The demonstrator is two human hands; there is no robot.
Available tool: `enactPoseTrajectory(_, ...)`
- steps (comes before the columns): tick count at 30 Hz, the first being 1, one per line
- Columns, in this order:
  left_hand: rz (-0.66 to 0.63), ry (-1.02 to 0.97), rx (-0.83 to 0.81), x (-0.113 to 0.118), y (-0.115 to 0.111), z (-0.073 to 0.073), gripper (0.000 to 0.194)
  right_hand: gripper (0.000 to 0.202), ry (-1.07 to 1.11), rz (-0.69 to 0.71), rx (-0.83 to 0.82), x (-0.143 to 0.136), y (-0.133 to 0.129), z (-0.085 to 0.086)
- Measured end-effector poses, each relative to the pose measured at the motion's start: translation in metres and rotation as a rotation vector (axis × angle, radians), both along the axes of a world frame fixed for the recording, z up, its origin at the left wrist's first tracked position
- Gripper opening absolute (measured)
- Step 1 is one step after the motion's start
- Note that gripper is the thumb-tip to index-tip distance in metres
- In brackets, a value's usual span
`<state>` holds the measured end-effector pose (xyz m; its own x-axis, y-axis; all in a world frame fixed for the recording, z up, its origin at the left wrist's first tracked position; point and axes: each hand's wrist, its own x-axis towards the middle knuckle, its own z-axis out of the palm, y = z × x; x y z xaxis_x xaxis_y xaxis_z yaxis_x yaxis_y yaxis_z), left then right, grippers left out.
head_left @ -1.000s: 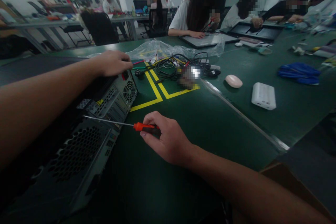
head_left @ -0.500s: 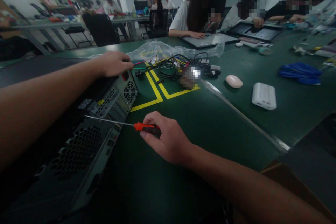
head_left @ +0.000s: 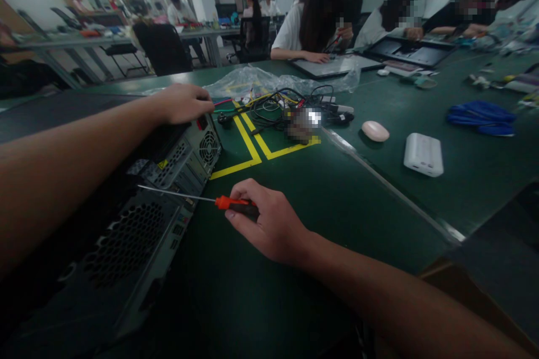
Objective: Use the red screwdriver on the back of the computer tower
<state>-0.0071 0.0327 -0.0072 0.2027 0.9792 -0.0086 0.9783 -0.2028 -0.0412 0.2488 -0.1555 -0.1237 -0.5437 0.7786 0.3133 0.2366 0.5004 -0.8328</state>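
Observation:
A dark computer case (head_left: 126,247) with vent holes and ports on its rear panel lies along the left side of the green table (head_left: 303,196). My right hand (head_left: 269,219) is closed around the orange and black handle of a screwdriver (head_left: 225,202). Its long thin shaft points left across the rear panel, the tip near the panel's upper edge above the large vent. My left hand (head_left: 185,104) rests on the far top corner of the case, its fingers bent over the edge and partly hidden; whether it grips the case is unclear.
Beyond the case lie tangled cables (head_left: 273,106), yellow tape lines (head_left: 240,168) and clear plastic film (head_left: 244,77). To the right are a pink oval object (head_left: 375,131), a white box-like device (head_left: 423,154) and a blue bundle (head_left: 481,116). People work across the table.

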Motion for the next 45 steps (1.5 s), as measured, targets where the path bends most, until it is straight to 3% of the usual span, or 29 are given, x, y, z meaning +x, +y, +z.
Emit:
enactPoseTrajectory(21, 0.013, 0.042, -0.009, 0.0036, -0.0034, 0.0020, 0.068, 0.013, 0.017, -0.020, 0.061, 0.0011, 0.0016, -0.0011)
enactPoseTrajectory(33, 0.016, 0.026, -0.020, 0.0083, -0.0089, 0.0044, 0.071, 0.032, 0.010, -0.023, 0.071, 0.0012, 0.0012, 0.0019)
enactPoseTrajectory(39, 0.038, 0.013, -0.019, 0.0067, -0.0058, 0.0037, 0.071, 0.027, -0.027, -0.021, -0.002, 0.0010, -0.0017, 0.0018)
enactPoseTrajectory(45, 0.037, -0.016, -0.020, 0.0053, -0.0047, 0.0032, 0.070, 0.016, -0.021, -0.036, 0.049, 0.0008, 0.0002, -0.0023)
